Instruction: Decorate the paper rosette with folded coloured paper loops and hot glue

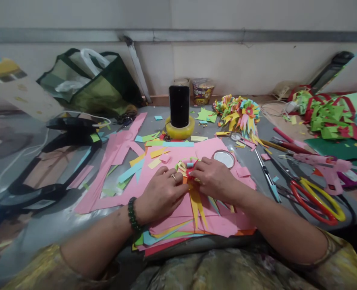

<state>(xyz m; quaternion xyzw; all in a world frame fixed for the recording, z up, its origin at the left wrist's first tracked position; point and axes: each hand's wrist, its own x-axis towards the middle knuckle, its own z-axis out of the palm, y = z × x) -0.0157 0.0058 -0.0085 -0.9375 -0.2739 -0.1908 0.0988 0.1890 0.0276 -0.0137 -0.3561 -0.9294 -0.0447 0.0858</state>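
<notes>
Both my hands rest on a stack of pink paper sheets (178, 161) on the grey table. My left hand (162, 191), with a ring and a dark bead bracelet at the wrist, presses down on a small paper flower (188, 171) made of red, yellow and green strips. My right hand (213, 177) pinches the same flower from the right side. Yellow and blue strips (198, 207) stick out from under the hands toward me. A round white lid (223, 158) lies just beyond my right hand.
A black phone (179, 105) stands upright in a yellow tape roll (180, 129). Finished paper flowers (239, 110) lie behind on the right. Red and yellow scissors (314, 199), a pink glue gun (326, 167) and a craft knife (266, 173) lie to the right. A green bag (90, 82) sits at the back left.
</notes>
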